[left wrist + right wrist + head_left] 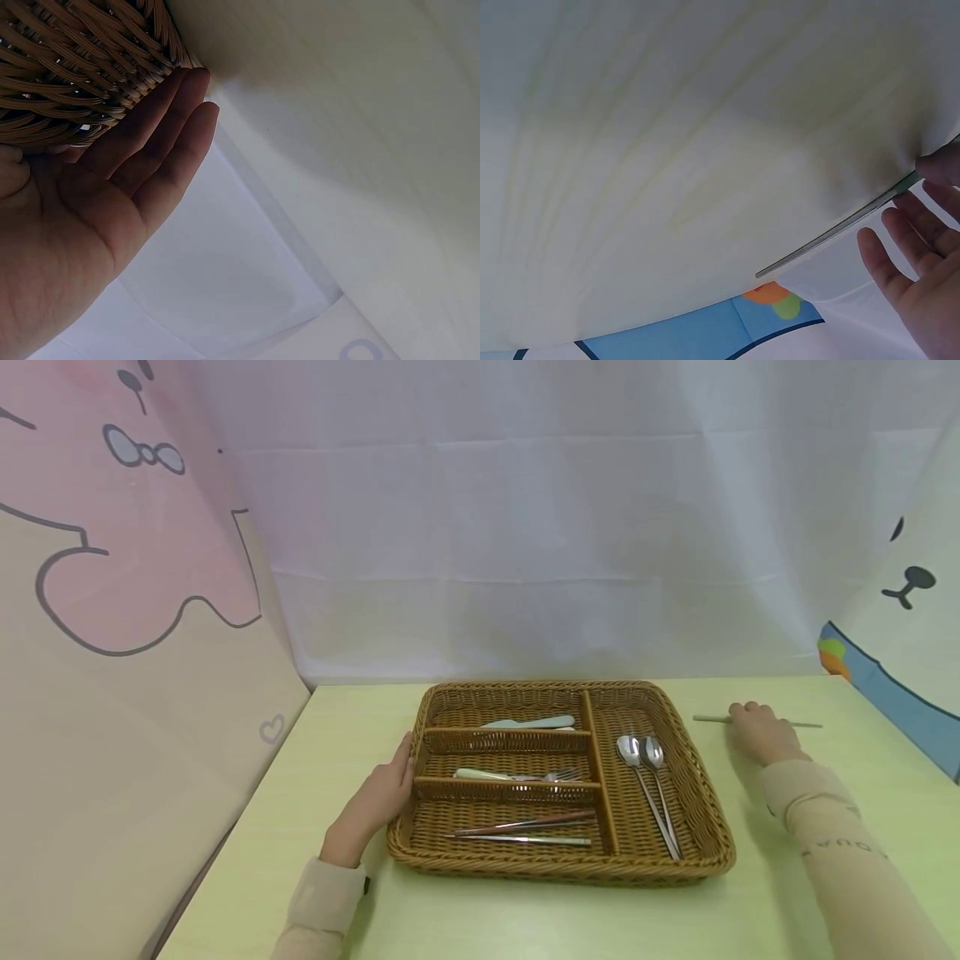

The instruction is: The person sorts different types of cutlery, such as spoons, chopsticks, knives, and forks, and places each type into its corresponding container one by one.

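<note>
A divided wicker basket (517, 863) lies on the table. My left hand (384, 787) rests against its left wall with fingers fairly straight; in the left wrist view the fingers (161, 142) lie along the woven side. On the table to the right of the basket, my right hand (763, 735) pinches a slim chopstick (808, 725). The right wrist view shows the chopstick's silvery end (802, 253) and green part, with thumb and fingertips at it. Two spoons (652, 768) lie in the basket's right compartment, and chopsticks (525, 823) in its front left one.
The middle left compartment has a fork (562, 775) and a pale green handle (480, 774). Behind it lies a pale blue knife (540, 722). A white curtain (525, 568) stands at the table's back edge, with printed cloth panels at both sides.
</note>
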{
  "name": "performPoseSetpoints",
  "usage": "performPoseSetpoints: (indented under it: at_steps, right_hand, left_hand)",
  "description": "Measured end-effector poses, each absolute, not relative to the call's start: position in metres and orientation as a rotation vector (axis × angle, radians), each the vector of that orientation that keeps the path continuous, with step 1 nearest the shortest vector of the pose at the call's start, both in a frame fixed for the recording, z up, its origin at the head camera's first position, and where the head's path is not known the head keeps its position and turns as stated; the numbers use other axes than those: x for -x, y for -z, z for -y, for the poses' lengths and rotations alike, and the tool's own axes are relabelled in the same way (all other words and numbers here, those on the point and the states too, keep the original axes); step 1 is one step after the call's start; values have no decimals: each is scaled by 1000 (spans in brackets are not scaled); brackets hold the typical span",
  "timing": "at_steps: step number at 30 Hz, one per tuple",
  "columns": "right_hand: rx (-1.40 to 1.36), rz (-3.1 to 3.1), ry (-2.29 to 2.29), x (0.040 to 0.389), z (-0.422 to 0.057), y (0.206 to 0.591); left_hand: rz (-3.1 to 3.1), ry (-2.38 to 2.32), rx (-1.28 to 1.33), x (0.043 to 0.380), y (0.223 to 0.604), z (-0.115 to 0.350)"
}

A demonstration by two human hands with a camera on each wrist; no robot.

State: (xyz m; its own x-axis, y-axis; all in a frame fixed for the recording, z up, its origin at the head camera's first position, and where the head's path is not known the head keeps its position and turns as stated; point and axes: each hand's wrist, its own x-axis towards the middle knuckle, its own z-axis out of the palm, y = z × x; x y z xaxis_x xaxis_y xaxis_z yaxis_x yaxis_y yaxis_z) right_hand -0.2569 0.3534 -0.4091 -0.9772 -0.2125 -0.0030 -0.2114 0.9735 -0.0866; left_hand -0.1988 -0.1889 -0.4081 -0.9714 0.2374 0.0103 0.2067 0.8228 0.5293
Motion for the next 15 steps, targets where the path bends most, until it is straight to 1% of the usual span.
performPoseSetpoints:
  at_steps: [8,15]
  right_hand:
    - [388,-3156,76,255,-353,410]
    - [372,-3159,52,254,-354,410]
  left_hand:
    - [-2931,-871,-365,199,410,190]
    - [-2945,-850,-353,199,410,190]
